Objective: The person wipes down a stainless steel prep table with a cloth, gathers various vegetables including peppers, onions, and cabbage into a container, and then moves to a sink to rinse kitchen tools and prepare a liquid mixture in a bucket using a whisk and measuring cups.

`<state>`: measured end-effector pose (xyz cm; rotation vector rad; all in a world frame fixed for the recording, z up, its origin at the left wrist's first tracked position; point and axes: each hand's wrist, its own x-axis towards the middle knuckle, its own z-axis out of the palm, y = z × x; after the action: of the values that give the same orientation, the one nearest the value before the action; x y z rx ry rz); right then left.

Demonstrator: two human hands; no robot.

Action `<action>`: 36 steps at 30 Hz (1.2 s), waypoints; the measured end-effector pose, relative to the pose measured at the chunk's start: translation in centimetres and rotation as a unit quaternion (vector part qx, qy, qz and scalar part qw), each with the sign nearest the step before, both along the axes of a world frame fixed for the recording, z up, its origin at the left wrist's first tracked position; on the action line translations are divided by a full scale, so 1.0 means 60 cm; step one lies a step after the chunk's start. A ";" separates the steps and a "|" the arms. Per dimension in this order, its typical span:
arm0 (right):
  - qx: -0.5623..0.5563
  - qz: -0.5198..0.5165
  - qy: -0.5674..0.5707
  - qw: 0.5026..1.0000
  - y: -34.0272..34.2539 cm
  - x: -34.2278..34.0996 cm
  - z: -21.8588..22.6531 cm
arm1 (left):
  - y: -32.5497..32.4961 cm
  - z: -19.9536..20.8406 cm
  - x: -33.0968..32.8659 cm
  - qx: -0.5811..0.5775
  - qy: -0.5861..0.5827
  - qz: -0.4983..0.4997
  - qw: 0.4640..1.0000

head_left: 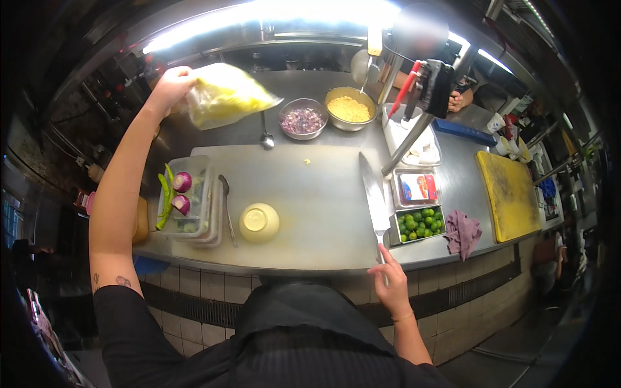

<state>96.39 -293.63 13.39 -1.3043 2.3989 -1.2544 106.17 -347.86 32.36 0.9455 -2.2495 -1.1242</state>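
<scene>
Left grip (173, 88) clenches the yellow-filled bag (229, 100) by 1 end near the far-left corner of the board (310, 213), likely so contents sag away, while the right grip (392, 284) holds the knife (374, 197) where its handle conveniently overhangs the near edge.

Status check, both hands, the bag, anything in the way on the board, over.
Left hand holding up clear plastic bag, yellow contents. Right hand gripping chef's knife by handle. Upturned pale yellow bowl on white cutting board, possibly in the way.

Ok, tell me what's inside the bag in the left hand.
Yellow contents show inside the clear bag; the left hand covers its gripped edge, and wrinkled plastic blurs details.
</scene>
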 end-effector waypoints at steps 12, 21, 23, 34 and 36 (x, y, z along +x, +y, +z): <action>0.102 -0.115 0.176 0.972 -0.143 0.035 -0.013 | -0.316 -0.302 0.235 0.047 0.132 0.197 0.970; 0.025 -0.083 0.124 0.989 -0.486 -0.095 -0.107 | -0.182 -0.210 0.299 0.010 -0.098 0.140 0.985; 0.074 -0.062 0.086 0.992 -0.513 -0.128 -0.127 | -0.072 -0.118 0.306 0.022 0.024 0.113 0.993; 0.041 0.566 -0.240 0.787 -0.445 -0.011 0.093 | 0.481 -0.227 0.203 0.680 0.332 0.126 0.641; 0.078 0.506 -0.209 0.833 -0.482 -0.064 0.073 | 0.514 -0.304 0.220 0.735 0.428 0.079 0.519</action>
<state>92.54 -322.53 17.79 -1.6475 1.1348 -0.8356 119.39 -317.03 14.09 0.6371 -0.0002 -2.5650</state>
